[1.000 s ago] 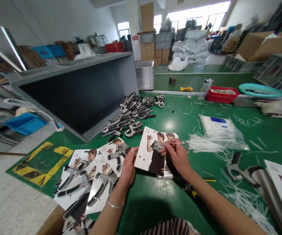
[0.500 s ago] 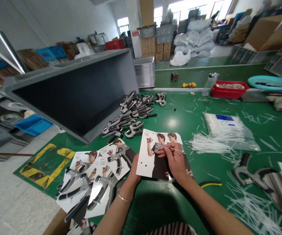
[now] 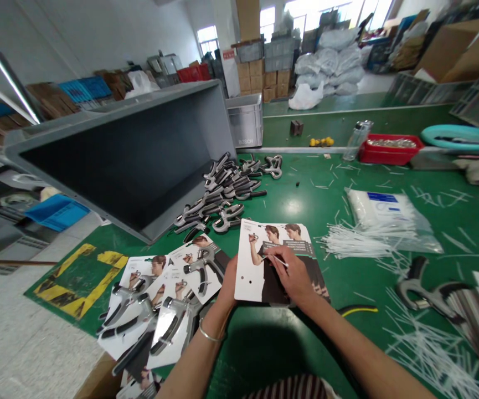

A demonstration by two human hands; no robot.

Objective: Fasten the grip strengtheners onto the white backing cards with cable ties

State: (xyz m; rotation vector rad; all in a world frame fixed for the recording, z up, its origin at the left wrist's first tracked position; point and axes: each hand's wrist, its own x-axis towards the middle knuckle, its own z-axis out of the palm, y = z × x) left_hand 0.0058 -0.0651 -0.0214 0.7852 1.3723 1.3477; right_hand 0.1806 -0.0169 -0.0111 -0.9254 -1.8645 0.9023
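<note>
My left hand point(image 3: 227, 284) grips the left edge of a printed backing card point(image 3: 248, 265), its fingers hidden behind the card. Two small dark holes show low on the card's white part. In front of the card my right hand point(image 3: 294, 276) pinches a thin white cable tie point(image 3: 279, 260), whose end lies near the printed arm. More such cards point(image 3: 299, 235) are stacked behind and to the right. Left of my hands lie several cards with grey-and-black hand grippers point(image 3: 201, 269) on them. Beyond the held card is a heap of loose hand grippers point(image 3: 231, 185).
A large grey crate point(image 3: 148, 127) lies tipped at the left. White cable ties point(image 3: 349, 241) spill beside their plastic bag point(image 3: 382, 210). Yellow-handled pliers point(image 3: 358, 308), a red tray point(image 3: 391, 149) and another hand gripper point(image 3: 426, 291) are at the right.
The held card has shifted slightly right, over the stack. My right hand has moved down with the cable tie, which now points up-left across the card. My left fingers have gone behind the card.
</note>
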